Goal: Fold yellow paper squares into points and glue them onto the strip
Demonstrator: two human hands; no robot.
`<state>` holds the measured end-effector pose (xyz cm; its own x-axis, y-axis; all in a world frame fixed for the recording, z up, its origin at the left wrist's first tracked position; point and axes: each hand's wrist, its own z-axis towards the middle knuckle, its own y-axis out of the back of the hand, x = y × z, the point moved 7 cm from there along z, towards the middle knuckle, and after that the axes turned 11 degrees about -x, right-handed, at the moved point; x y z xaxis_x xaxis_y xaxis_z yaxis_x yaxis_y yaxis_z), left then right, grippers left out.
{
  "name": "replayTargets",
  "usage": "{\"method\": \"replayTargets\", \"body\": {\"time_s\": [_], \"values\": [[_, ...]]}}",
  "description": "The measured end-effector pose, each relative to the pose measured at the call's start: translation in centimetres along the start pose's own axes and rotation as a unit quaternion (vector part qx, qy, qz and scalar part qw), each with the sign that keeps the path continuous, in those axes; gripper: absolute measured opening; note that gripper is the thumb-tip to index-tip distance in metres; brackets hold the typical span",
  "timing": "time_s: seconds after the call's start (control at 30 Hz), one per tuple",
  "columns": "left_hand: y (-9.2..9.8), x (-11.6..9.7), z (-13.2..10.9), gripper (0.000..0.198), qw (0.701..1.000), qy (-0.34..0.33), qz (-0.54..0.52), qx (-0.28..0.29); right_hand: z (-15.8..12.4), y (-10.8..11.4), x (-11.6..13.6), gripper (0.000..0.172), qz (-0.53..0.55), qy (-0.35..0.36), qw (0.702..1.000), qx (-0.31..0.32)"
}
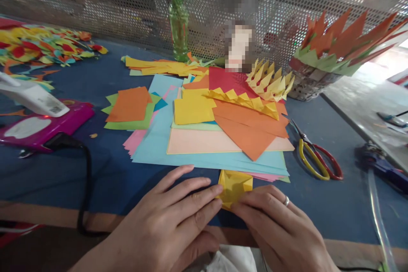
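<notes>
A small folded sheet of yellow paper (pixel 235 186) lies on the blue table near its front edge, creases showing. My left hand (pixel 178 208) rests to its left with fingers stretched out, the fingertips touching the paper's left side. On the other side, my right hand (pixel 277 216), with a ring on one finger, has its fingers bent together and pressed on the paper's lower right corner. Just behind lies a stack of light blue sheets (pixel 153 136), topped by orange sheets (pixel 251 123), yellow squares (pixel 194 110) and a zigzag-folded yellow strip (pixel 245 103).
Scissors (pixel 314 153) and a glue gun (pixel 382 165) lie at right. A paper-spiked basket (pixel 312 80) and a green bottle (pixel 179 25) stand behind, before a perforated metal panel. At left are a magenta power strip (pixel 73 121) and a heap of paper scraps (pixel 47 44).
</notes>
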<state>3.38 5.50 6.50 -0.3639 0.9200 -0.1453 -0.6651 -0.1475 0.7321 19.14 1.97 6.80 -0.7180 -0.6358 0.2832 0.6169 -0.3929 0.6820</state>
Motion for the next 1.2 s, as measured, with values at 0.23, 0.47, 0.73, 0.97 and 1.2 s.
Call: {"method": "replayTargets", "body": {"time_s": [0.23, 0.47, 0.73, 0.97, 1.2], "values": [[-0.9, -0.1, -0.9, 0.034, 1.000, 0.014, -0.005, -0.001, -0.3, -0.1, 0.4, 0.022, -0.021, 0.024, 0.999, -0.007], [-1.3, 0.2, -1.7, 0.039, 1.000, 0.023, -0.014, -0.008, -0.9, -0.5, 0.1, 0.020, -0.024, 0.021, 0.999, 0.019], [-1.3, -0.1, -1.5, 0.036, 1.000, 0.026, 0.005, -0.015, -0.9, -0.2, 0.0, 0.022, -0.018, 0.010, 1.000, -0.005], [-1.8, -1.3, -2.3, 0.030, 0.999, 0.014, 0.045, -0.024, -1.1, -0.2, 0.3, 0.022, -0.043, 0.026, 0.999, -0.012], [-2.0, -1.3, -2.3, 0.027, 0.998, -0.002, 0.058, -0.039, -1.3, -1.0, 0.7, 0.018, -0.101, 0.063, 0.993, -0.001]]}}
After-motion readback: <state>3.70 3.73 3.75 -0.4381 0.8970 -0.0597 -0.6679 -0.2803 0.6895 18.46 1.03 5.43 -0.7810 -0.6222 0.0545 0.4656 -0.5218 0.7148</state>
